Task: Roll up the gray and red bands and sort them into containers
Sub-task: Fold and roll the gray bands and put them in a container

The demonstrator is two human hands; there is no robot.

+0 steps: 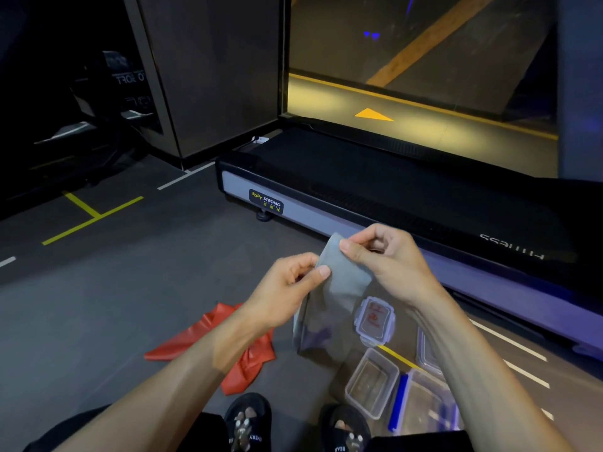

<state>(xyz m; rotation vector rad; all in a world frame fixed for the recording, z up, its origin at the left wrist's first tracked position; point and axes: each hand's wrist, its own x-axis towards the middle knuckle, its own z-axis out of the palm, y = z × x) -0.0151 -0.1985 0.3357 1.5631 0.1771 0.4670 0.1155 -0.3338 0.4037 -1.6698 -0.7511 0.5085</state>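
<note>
A gray band (339, 285) hangs in the air in front of me, its lower part drooping toward the floor. My left hand (287, 285) pinches its left edge between thumb and fingers. My right hand (385, 259) pinches its upper right edge. The red band (251, 353) lies crumpled on the dark floor under my left forearm. Two clear plastic containers stand open on the floor at the lower right: a smaller one (372, 383) and a larger one (427, 406) with blue clips, partly hidden by my right arm.
A clear lid (375, 321) lies flat beyond the containers, and another lid (427, 350) shows beside my right forearm. A treadmill base (326, 197) runs across the floor ahead. My sandalled feet (248, 422) are at the bottom edge. Yellow and white lines mark the floor.
</note>
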